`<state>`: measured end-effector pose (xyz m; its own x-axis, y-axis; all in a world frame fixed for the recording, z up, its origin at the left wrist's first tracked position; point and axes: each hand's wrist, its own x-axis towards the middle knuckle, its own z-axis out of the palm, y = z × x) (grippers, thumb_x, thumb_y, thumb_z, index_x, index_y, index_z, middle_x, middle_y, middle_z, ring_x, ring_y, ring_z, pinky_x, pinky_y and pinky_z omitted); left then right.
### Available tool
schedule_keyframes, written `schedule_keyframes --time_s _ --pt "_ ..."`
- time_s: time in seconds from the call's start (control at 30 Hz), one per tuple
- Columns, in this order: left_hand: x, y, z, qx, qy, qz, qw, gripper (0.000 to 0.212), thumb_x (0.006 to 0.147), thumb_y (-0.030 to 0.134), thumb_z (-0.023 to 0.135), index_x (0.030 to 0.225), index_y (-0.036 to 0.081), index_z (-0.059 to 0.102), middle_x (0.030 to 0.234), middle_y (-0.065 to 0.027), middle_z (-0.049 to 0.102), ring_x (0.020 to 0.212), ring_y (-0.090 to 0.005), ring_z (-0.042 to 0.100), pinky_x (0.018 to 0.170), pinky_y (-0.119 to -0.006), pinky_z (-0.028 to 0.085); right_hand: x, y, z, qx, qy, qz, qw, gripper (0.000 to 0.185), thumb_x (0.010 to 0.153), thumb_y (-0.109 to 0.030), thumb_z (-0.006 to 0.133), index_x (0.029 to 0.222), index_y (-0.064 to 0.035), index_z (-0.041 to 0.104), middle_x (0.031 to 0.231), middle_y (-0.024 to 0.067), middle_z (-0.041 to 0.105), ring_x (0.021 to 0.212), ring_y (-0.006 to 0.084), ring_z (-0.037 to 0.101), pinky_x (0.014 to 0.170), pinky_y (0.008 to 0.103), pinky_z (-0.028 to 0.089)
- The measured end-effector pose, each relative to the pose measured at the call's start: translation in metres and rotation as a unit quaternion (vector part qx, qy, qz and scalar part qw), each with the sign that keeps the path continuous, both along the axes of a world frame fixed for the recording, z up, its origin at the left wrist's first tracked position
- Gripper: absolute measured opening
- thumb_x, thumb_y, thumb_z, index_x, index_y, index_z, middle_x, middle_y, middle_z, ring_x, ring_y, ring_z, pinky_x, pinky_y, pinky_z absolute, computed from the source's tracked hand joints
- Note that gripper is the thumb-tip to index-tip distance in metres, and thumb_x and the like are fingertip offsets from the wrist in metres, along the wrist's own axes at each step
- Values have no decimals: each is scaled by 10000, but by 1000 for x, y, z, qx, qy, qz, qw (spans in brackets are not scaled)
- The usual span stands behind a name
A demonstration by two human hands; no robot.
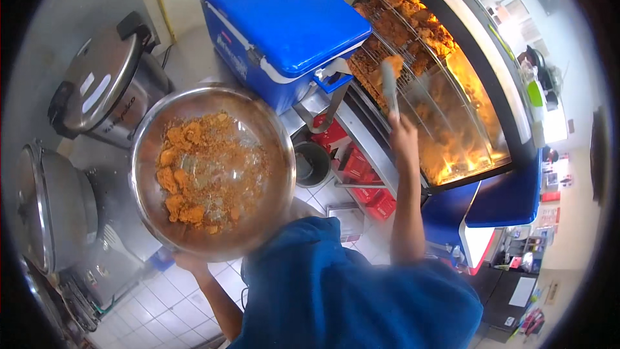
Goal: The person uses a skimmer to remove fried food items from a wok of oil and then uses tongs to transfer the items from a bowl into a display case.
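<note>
My left hand (191,261) grips the rim of a large stainless steel bowl (278,155) from below. Fried chicken pieces (175,193) and loose crumbs lie in the bowl, mostly towards its left side. With my right hand (403,133) I hold metal tongs (389,85), which reach into a lit food warmer cabinet (494,34). A fried chicken piece (396,64) is at the tips of the tongs, over a wire rack (375,53); whether it still touches the rack I cannot tell. More fried chicken (433,34) is heaped along the rack's far part.
A blue cooler box (286,14) stands between bowl and cabinet. Pressure cooker (116,87) and lidded pot (63,208) sit at left, a slotted turner (114,237) near them. Below are a dark bucket (317,160) and red boxes (380,203). Another blue cooler (503,198) stands right.
</note>
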<state>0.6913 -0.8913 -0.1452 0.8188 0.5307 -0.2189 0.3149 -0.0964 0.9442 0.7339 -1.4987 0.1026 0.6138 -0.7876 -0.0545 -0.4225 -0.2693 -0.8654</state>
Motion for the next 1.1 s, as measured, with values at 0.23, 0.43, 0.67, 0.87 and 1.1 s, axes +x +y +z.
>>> schedule_keyframes --time_s 0.23,0.43,0.67,0.87,1.1 --pt "8 -4 14 -233 -31 172 957 432 995 296 377 1206 -45 538 1213 -119 605 1049 -269 608 937 -400 514 120 -164 -16 370 -217 -157 890 368 972 -378 590 697 -172 456 552 -68 285 439 86 244 431 279 189" --pt "9 -13 21 -183 17 175 967 469 993 311 316 1222 -38 528 1246 -120 584 1114 -286 591 995 -412 478 142 -228 -34 442 -292 -307 791 481 973 -472 535 633 -180 359 493 -47 244 385 127 232 402 297 187" --pt "-6 14 -30 36 41 7 998 503 993 337 318 1269 -31 520 1293 -153 574 1112 -297 588 985 -409 477 156 -164 -20 592 -518 -106 608 641 964 -570 378 838 45 507 511 -21 341 413 125 305 402 260 239" --pt "3 4 2 181 -27 24 983 286 853 241 651 1012 3 656 965 -78 690 831 -206 644 729 -365 529 76 -68 3 573 -378 49 725 781 958 -599 387 1301 103 415 602 -20 436 461 91 380 419 228 323" --pt "-7 1 7 196 90 61 975 318 944 185 438 1055 -57 611 994 -150 648 854 -239 629 737 -362 540 -22 150 8 99 -180 100 974 540 985 -348 553 1405 -28 442 672 -82 434 537 10 404 447 165 330"
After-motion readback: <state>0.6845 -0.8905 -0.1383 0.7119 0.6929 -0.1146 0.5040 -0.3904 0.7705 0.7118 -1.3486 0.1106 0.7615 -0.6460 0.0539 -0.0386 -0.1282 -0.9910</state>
